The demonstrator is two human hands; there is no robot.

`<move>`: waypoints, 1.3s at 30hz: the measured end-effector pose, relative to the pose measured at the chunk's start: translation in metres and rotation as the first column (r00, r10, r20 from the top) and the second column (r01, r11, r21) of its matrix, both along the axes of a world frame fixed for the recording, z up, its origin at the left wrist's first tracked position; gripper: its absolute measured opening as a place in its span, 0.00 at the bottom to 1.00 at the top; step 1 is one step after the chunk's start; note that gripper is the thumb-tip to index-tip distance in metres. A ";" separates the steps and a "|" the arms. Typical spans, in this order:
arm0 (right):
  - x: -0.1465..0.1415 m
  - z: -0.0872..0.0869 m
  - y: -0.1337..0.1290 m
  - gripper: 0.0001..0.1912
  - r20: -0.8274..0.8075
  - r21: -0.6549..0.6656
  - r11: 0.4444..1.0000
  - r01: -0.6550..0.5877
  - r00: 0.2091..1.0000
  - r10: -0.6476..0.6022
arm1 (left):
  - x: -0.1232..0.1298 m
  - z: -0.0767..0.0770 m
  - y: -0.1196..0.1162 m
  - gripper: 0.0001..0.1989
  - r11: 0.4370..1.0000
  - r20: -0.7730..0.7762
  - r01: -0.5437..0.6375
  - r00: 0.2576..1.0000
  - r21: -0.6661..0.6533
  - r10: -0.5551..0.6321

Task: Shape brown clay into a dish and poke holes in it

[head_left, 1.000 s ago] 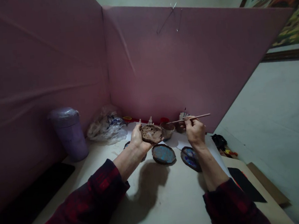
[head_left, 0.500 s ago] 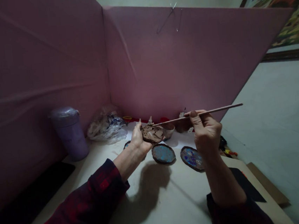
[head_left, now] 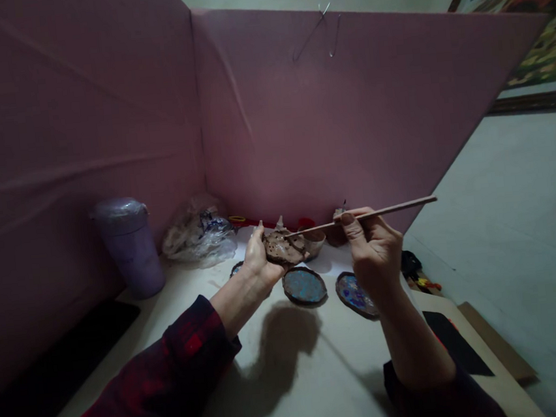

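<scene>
My left hand [head_left: 259,261] grips a brown, lumpy clay piece [head_left: 282,247] with small dark holes and raised tips, held above the table. In my right hand [head_left: 374,245], pinched between thumb and fingers, is a long thin wooden stick [head_left: 400,207]. Its far end meets the top of the clay piece; whether that end carries bristles is too small to tell. Below the clay piece lies a round dark-rimmed disc with a blue-grey face [head_left: 304,286]. A second disc, spotted blue and purple [head_left: 355,293], lies partly behind my right wrist.
A purple lidded tumbler [head_left: 132,249] and a crumpled plastic bag [head_left: 199,236] stand at the left back. Behind the clay piece is a clear cup [head_left: 315,243]. Pink panels [head_left: 298,115] wall off the back and left. A black sheet [head_left: 458,342] lies at the right edge.
My right hand has shifted left with the stick, whose tip stays at the clay piece. My left hand and the clay piece have barely moved.
</scene>
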State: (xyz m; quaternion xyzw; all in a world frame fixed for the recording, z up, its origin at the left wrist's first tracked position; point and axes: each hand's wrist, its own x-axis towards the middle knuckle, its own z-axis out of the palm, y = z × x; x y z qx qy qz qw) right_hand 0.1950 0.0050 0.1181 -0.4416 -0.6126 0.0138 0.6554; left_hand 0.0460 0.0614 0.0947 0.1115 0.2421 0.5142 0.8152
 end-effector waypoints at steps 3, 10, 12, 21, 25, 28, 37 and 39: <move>0.001 0.001 -0.001 0.11 -0.018 0.007 1.000 -0.009 1.000 0.009 | 0.000 -0.001 0.001 0.18 1.000 -0.004 -0.011 1.000 -0.011 0.011; 0.000 -0.002 -0.002 0.11 0.057 0.000 1.000 0.008 0.998 -0.008 | 0.000 -0.002 0.002 0.18 1.000 -0.001 -0.007 1.000 -0.019 0.007; 0.000 -0.002 -0.001 0.12 0.072 -0.054 0.998 -0.036 0.997 0.039 | 0.000 -0.001 0.002 0.18 1.000 0.011 0.006 1.000 -0.015 -0.006; 0.003 0.002 -0.007 0.12 0.021 0.000 1.000 -0.001 1.000 0.001 | 0.000 -0.001 0.002 0.16 0.999 0.002 -0.026 1.000 -0.044 0.026; 0.001 0.000 -0.005 0.12 0.075 -0.054 0.998 -0.029 0.997 0.033 | 0.000 -0.001 0.002 0.17 0.999 0.006 -0.014 1.000 -0.032 0.015; 0.002 0.003 -0.007 0.11 0.005 0.024 1.000 0.001 1.000 -0.001 | 0.000 0.000 0.002 0.17 1.000 0.011 -0.009 1.000 -0.029 0.010; 0.002 0.001 -0.008 0.12 0.030 -0.050 0.998 -0.036 0.999 0.037 | 0.001 -0.007 0.006 0.17 0.999 0.010 -0.022 1.000 -0.033 0.022; 0.006 0.001 -0.004 0.13 -0.050 -0.013 1.000 0.005 0.999 -0.006 | 0.001 -0.006 0.006 0.17 0.999 0.011 -0.016 1.000 -0.029 0.017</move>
